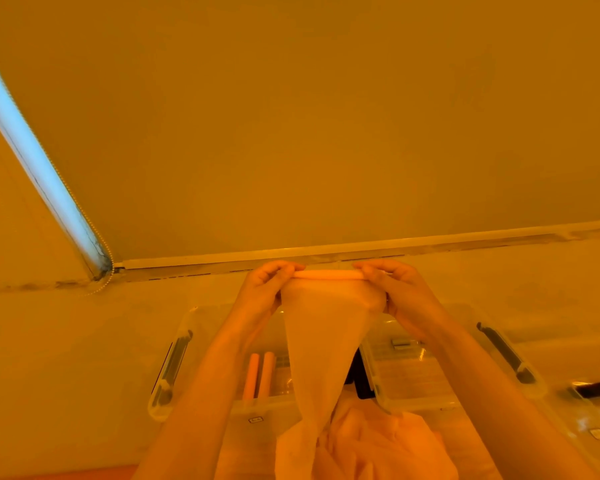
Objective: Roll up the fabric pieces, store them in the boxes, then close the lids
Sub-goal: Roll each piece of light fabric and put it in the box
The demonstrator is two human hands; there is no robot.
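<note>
The fabric piece (321, 344) hangs in the air at the centre of the view, its top edge already wound into a thin roll (329, 274) and the loose tail trailing toward 6 o'clock onto a heap of more fabric (371, 445). The left hand (262, 289) pinches the roll's end at 9 o'clock, the right hand (400, 289) the end at 3 o'clock, fingers curled round it.

To roll well, I judge both hands should turn at the same rate, keeping the tail taut so the roll stays even and does not cone.

Below, at 7 o'clock, the open left box (194, 327) holds two finished rolls (258, 375); at 4 o'clock sits the right box (465, 341), both on the pale surface (84, 341).
</note>
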